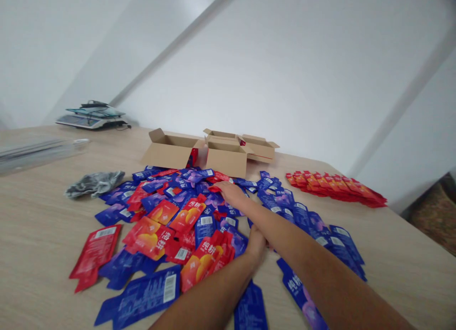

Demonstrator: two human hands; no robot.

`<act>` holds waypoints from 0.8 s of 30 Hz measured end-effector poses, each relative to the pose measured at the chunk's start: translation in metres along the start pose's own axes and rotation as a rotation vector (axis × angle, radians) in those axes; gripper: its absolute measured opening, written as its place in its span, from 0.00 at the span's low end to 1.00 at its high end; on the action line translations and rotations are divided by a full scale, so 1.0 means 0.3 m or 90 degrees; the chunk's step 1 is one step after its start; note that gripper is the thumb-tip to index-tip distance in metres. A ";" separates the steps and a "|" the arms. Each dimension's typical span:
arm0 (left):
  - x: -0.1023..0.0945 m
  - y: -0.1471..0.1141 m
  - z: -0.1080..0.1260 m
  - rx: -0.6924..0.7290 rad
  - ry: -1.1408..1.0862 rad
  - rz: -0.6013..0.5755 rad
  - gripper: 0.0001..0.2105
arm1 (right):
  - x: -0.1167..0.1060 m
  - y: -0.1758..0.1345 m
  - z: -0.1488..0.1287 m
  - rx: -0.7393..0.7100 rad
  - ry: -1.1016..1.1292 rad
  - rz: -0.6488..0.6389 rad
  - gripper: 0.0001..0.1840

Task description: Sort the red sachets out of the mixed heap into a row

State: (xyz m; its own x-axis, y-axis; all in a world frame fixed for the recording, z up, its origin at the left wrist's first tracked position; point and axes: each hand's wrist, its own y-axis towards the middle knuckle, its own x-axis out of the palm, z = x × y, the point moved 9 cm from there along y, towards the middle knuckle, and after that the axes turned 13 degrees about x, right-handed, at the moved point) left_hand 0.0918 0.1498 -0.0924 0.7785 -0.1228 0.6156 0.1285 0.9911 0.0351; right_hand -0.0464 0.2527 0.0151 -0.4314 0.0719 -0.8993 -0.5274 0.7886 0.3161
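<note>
My right hand [231, 194] reaches over the far part of a mixed heap of pouches, its fingers closed on a red pouch [214, 189]. Crossing beneath my right forearm is my left hand [255, 243], low over the heap beside a blue pouch [238, 240]. Its fingers are hidden, so any grip there cannot be made out. Several overlapping red pouches [204, 263] with orange fruit prints lie just left of my left wrist. Blue pouches with purple fruit and more red ones, such as a red pouch [147, 237], are strewn around.
Open cardboard boxes [226, 160] stand behind the heap. A fanned row of red pouches [335, 186] lies at right, and overlapping blue pouches [322, 230] run nearer. At left are a grey cloth [94, 183], clear plastic bags [35, 154] and a scale [93, 121].
</note>
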 end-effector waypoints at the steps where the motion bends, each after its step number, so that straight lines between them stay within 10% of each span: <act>1: 0.001 0.003 0.005 0.010 -0.010 0.005 0.17 | -0.041 -0.026 0.007 0.002 0.024 0.022 0.25; 7: 0.009 0.019 0.051 0.020 -0.104 -0.010 0.25 | -0.286 -0.378 0.126 -0.040 0.093 0.121 0.32; 13: 0.084 -0.007 0.031 -0.028 -0.091 -0.125 0.22 | -0.290 -0.739 0.293 0.032 0.036 0.095 0.35; 21: 0.101 -0.024 0.033 0.037 0.077 -0.183 0.15 | -0.382 -0.858 0.318 0.262 0.109 0.339 0.24; 24: 0.103 -0.021 0.054 0.076 0.115 -0.190 0.15 | -0.332 -0.858 0.364 0.407 0.220 0.283 0.19</act>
State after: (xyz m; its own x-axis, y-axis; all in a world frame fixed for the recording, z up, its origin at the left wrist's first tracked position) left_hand 0.1052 0.1407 -0.0608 0.8149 -0.4033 0.4162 0.3012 0.9083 0.2904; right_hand 0.2124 0.1092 -0.0096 -0.7540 0.3491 -0.5564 0.2148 0.9316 0.2933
